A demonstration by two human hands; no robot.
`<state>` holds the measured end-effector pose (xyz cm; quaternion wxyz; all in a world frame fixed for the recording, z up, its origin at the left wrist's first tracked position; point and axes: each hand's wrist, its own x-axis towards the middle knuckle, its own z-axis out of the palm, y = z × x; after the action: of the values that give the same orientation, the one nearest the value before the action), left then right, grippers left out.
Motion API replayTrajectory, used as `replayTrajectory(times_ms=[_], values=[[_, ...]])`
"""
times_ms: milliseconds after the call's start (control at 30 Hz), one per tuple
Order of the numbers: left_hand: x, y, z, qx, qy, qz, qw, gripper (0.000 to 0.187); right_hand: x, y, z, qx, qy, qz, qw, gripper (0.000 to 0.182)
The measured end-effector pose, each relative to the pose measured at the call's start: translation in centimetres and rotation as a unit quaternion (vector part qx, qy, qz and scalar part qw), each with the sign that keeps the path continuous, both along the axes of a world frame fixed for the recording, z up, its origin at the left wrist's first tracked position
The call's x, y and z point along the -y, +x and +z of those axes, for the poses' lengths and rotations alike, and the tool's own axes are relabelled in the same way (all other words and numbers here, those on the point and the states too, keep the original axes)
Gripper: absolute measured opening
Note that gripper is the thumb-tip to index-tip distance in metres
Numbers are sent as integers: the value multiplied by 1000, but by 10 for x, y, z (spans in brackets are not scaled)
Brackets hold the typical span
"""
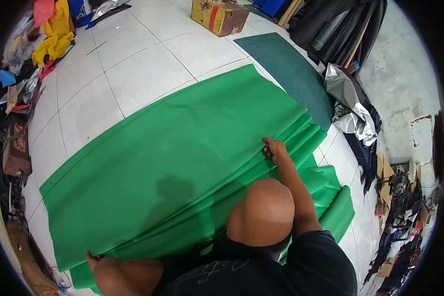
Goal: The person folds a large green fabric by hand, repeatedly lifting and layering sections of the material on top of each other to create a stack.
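Note:
A large sheet of green fabric (172, 148) lies spread over the white tiled floor, with several folded layers stacked along its near edge. My right hand (274, 148) reaches out over my knee and pinches the edge of the top layer at the right side. My left hand (91, 259) is at the near left corner of the fabric, gripping its edge; my left knee hides most of that hand. Both my knees are bent low over the near edge of the cloth.
A dark green cutting mat (287, 69) lies beyond the fabric's far right corner. A cardboard box (220, 16) stands at the back. Silver and black cloth (352, 106) is piled on the right. Yellow cloth (54, 37) and clutter line the left wall.

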<state>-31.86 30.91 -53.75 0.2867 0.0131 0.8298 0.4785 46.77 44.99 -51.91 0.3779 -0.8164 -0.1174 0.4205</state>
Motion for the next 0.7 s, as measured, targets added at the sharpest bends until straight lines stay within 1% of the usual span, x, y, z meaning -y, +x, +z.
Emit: replayTrajectory(times_ms=[33, 67, 100, 133, 167, 233, 267, 300, 333, 367, 400, 433, 467, 533, 567, 600, 633, 667, 700], values=[[-7, -2, 9, 35, 52, 30, 998, 23, -4, -2, 7, -2, 4, 1, 1000, 36], [-13, -6, 19, 49, 97, 50, 993, 21, -9, -2, 15, -2, 45, -13, 999, 32], [-19, -11, 34, 48, 130, 54, 989, 19, -16, -3, 28, -3, 86, -27, 996, 29], [-25, -12, 50, 31, 154, 51, 986, 18, -23, -3, 45, 26, 129, -17, 991, 28], [-26, -32, 67, -26, 172, -19, 985, 18, -30, -3, 66, 55, 169, -6, 984, 28], [-28, -70, 102, -145, 219, -142, 954, 18, -44, -10, 126, 116, 255, -2, 960, 28], [-38, -85, 140, -120, 266, -175, 940, 20, -52, -8, 159, 139, 276, -36, 950, 27], [-46, -99, 172, -150, 309, -163, 925, 29, -56, -7, 196, 146, 327, -23, 933, 27], [-60, -104, 219, 18, 456, -120, 882, 40, -69, 1, 226, 152, 402, -16, 903, 28], [-77, -117, 265, -141, 405, -59, 901, 38, -83, 1, 264, 133, 451, 5, 882, 31], [-104, -164, 289, -127, 415, -124, 892, 39, -97, -6, 301, 160, 511, 49, 843, 30], [-130, -210, 313, -112, 422, -191, 879, 41, -118, -20, 335, 173, 539, 33, 824, 30], [-156, -252, 337, -96, 427, -255, 862, 42, -147, -21, 359, 241, 528, 57, 813, 28], [-236, -223, 361, -115, 441, -272, 848, 43, -203, -39, 375, 215, 500, 35, 838, 30], [-273, -194, 349, -363, 292, -326, 823, 39, -218, -49, 368, 297, 464, 144, 822, 33], [-282, -167, 312, -352, 289, -366, 812, 41, -234, -52, 346, 374, 419, 250, 789, 36], [-290, -135, 277, -340, 285, -405, 799, 42, -258, -35, 305, 391, 430, 370, 725, 27], [-298, -105, 241, -326, 282, -443, 786, 43, -260, -42, 263, 464, 353, 389, 713, 31], [-266, -25, 222, -304, 142, -460, 822, 45, -243, -54, 223, 475, 274, 451, 704, 39]])
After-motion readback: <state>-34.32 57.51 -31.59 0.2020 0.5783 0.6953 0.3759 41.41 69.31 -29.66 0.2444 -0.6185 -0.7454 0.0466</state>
